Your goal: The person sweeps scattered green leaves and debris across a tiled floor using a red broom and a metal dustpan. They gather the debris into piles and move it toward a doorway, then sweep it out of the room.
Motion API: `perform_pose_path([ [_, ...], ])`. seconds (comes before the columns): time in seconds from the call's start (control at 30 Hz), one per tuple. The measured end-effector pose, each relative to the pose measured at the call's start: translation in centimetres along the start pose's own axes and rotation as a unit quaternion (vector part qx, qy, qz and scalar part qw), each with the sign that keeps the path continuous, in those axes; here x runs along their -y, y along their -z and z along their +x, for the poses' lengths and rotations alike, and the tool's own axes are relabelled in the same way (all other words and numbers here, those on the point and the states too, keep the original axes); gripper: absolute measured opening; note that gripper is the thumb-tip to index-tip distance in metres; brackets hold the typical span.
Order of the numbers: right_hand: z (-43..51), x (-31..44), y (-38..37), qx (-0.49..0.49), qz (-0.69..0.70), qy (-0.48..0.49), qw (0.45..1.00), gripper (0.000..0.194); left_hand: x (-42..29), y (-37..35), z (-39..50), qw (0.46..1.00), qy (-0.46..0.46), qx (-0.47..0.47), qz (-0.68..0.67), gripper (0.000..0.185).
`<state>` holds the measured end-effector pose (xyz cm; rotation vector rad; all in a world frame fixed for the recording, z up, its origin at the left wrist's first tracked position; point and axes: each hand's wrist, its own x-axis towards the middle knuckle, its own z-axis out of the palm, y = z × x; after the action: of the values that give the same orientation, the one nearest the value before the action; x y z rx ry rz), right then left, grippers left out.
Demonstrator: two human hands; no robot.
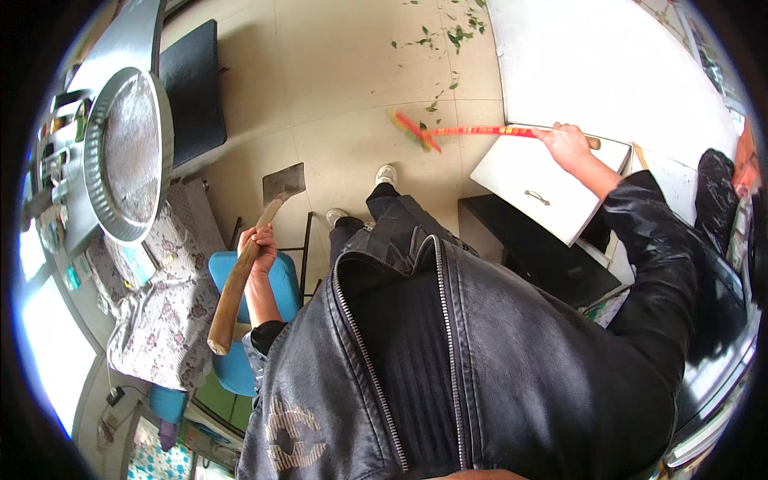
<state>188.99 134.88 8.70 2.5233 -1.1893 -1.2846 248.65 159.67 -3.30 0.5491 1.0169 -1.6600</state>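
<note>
My left hand (258, 247) grips the thick wooden handle (233, 300) of a shovel. Its flat grey metal blade (284, 181) lies at the floor, ahead and to the left of my shoes. In my right hand (564, 147) is a broom with a red patterned stick (480, 130), held near its wooden end. The red and yellow-green broom head (414, 131) is blurred and sits over the floor tiles in front of my feet. Green leaves (459, 37) are scattered on the tiles beyond it, with a few close to the broom head.
On my right are a white tabletop (606, 60), a white drawer front (540, 180) with a metal handle and a black cabinet (528, 246). To my left are a blue chair (282, 279), a flower-patterned covered sofa (162, 324) and a round metal pan (135, 156) on a table.
</note>
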Motion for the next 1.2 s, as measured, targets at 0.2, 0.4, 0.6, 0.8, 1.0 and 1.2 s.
perform_pose_path([
  [0.2, 3.0, -0.1, -4.4, -0.027, 0.006, -0.083, 0.996, 0.017, 0.6, -4.9, 1.9, 0.999, 0.035, -0.022, 0.035, 0.039],
  [0.4, 4.9, -0.8, -3.9, -0.079, 0.082, -0.251, 0.961, 0.018, -0.2, -9.5, 5.5, 0.990, 0.096, -0.024, 0.105, 0.039],
  [0.6, -1.1, 7.4, -4.0, -0.041, 0.275, -0.311, 0.909, 0.021, -3.9, -15.4, 10.8, 0.973, 0.161, -0.068, 0.149, 0.037],
  [0.8, -9.0, 25.4, 0.2, 0.157, 0.881, -0.276, 0.351, 0.015, -6.6, -22.1, 15.7, 0.936, 0.211, -0.135, 0.248, 0.035],
  [1.0, -11.6, 37.0, 9.2, 0.144, 0.890, -0.424, 0.086, 0.010, -7.4, -26.2, 19.9, 0.892, 0.205, -0.146, 0.376, 0.027],
  [1.2, -4.4, 41.5, 6.2, 0.164, 0.870, -0.450, -0.118, 0.024, -7.5, -27.7, 21.8, 0.871, 0.209, -0.160, 0.414, 0.026],
])
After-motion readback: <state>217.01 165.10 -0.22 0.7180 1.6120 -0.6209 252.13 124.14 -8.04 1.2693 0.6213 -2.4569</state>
